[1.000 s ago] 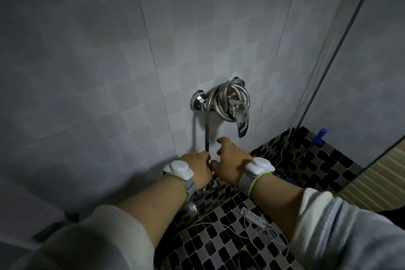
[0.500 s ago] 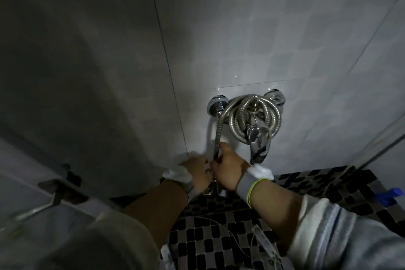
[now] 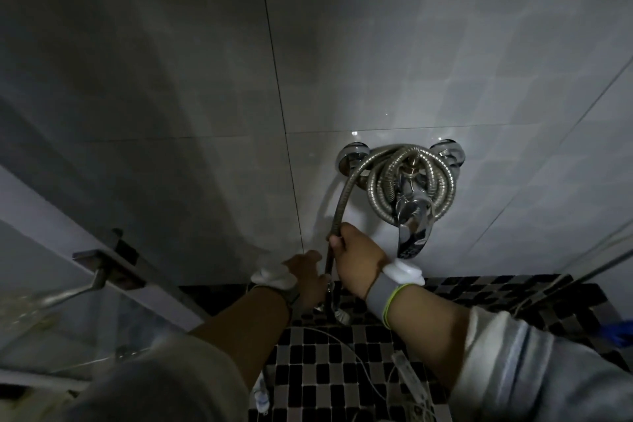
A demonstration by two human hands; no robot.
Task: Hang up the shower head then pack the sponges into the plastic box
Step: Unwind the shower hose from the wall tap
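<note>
Hose (image 3: 346, 195) is gripped by both hands below the tap (image 3: 412, 212) on the tiled wall (image 3: 376, 44). The right hand (image 3: 358, 259) is curled shut around the hose just under the point where it bends down from the coils, knuckles toward the camera. The left hand (image 3: 306, 279) is lower and to the left, closed around the lower end of the hose; a chrome part (image 3: 339, 313) is seen just beneath it, near the floor (image 3: 342, 370), but whether this is the shower head cannot be told in the dim light. The rest of the hose is looped several times around the tap body, between the two round wall fittings (image 3: 352, 156), with the chrome lever hanging down in front of the loops. A white device on a grey band (image 3: 404, 276) is worn on each wrist. The floor is laid in small black and grey mosaic squares, and a thin white cable with a white block (image 3: 409, 375) lies on it between the forearms. A glass panel with a metal bracket (image 3: 102, 267) is seen at the left. No sponges or box are in view
</note>
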